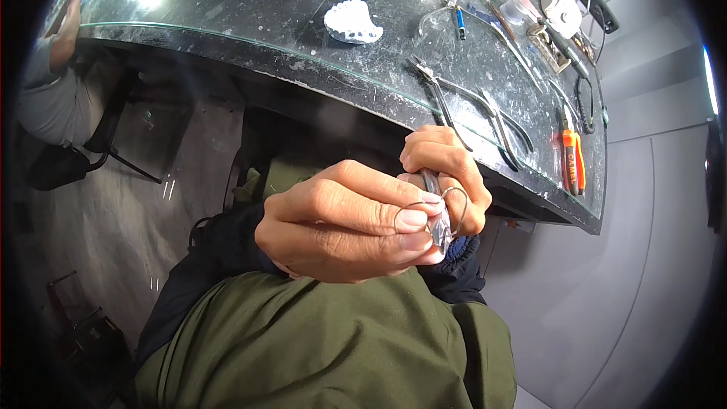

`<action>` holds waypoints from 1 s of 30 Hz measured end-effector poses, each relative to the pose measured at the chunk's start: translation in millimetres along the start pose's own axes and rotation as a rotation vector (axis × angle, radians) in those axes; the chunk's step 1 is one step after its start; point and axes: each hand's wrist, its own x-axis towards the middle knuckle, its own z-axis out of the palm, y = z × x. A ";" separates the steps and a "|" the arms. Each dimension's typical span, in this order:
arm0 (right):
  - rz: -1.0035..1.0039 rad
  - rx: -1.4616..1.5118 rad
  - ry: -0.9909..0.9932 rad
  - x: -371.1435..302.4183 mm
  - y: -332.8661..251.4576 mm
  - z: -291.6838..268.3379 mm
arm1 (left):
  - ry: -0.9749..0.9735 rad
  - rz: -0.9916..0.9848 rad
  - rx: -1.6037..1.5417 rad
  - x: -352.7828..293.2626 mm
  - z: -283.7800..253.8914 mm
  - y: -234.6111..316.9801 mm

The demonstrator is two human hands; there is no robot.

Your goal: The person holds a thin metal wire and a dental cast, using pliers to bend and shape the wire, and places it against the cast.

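Note:
Just over my lap, my left hand [341,216] pinches a thin bent metal wire [464,208] between thumb and fingertips. My right hand [448,163] is wrapped round a pair of pliers [441,236], whose shiny jaws point back toward me. The wire curves out in loops on both sides of the jaws, close against them. Fingers hide most of the pliers' handles and part of the wire. Beyond my hands, a white plaster dental model [353,23] sits on the dark bench [265,23].
Two more pliers [435,95] [500,125] lie near the bench's front edge. Orange-handled cutters [573,157] rest at its right end. A blue-handled tool [460,23] and a white device [562,11] are farther back. At far left another person [57,91] sits at the bench.

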 end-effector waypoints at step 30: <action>-0.144 0.030 -0.033 -7.4 23.0 -7.8 | -0.054 -0.152 -0.096 4.6 -7.2 -2.9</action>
